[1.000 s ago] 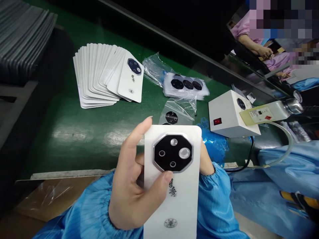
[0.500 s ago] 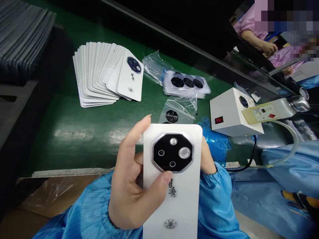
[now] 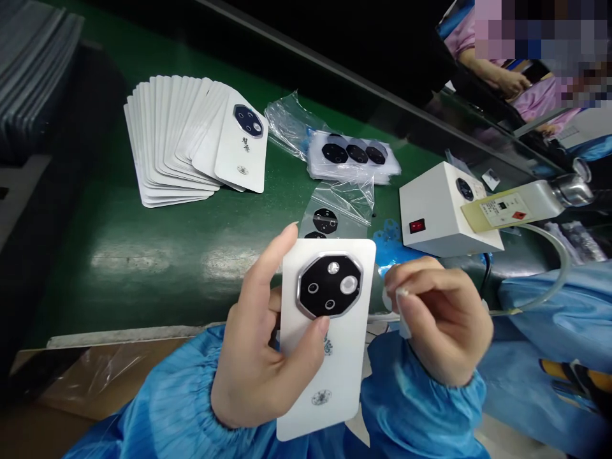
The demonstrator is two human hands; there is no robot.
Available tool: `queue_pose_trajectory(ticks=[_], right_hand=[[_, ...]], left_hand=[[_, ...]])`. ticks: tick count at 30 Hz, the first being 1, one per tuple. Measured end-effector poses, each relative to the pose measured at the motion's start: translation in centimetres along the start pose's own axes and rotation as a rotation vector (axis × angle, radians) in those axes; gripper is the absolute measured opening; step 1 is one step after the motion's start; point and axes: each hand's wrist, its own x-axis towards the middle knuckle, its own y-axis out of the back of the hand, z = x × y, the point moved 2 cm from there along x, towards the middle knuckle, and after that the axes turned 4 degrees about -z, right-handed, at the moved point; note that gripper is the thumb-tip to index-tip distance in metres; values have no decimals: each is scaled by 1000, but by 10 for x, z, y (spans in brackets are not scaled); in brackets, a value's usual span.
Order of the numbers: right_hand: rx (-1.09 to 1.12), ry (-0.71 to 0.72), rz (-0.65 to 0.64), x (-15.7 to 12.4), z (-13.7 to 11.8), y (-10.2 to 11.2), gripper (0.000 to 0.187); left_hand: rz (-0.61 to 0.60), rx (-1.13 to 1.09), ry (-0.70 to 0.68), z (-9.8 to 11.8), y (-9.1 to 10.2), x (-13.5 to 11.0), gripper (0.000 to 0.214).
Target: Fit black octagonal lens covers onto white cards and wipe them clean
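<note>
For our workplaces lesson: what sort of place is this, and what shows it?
Probably a factory workbench: the left hand holds a white rectangular panel with a black octagonal module, a fanned stack of similar white panels lies on the green tabletop, and another person's pink sleeve shows beyond.

Soft glare streaks the dim green tabletop point(image 3: 143, 260).

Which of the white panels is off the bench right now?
The white panel held in the left hand; the other panels lie fanned and overlapping on the green bench.

Place: assembly workshop | green workbench point(image 3: 105, 233) | fanned white panels point(image 3: 191, 143) | pink-sleeved co-worker point(image 3: 488, 70)
</note>
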Motion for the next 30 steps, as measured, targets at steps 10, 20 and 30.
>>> queue_pose_trajectory(ticks=[10, 20, 30], right_hand=[[-559, 227, -96, 11, -42, -35, 12], [-614, 225, -93, 12, -41, -42, 9], [-668, 221, -78, 12, -36, -47, 10]], left_hand=[[-4, 328, -119, -13, -3, 0, 75], [-17, 602, -266, -9, -3, 2, 83], [-58, 570, -261, -11, -3, 3, 82]])
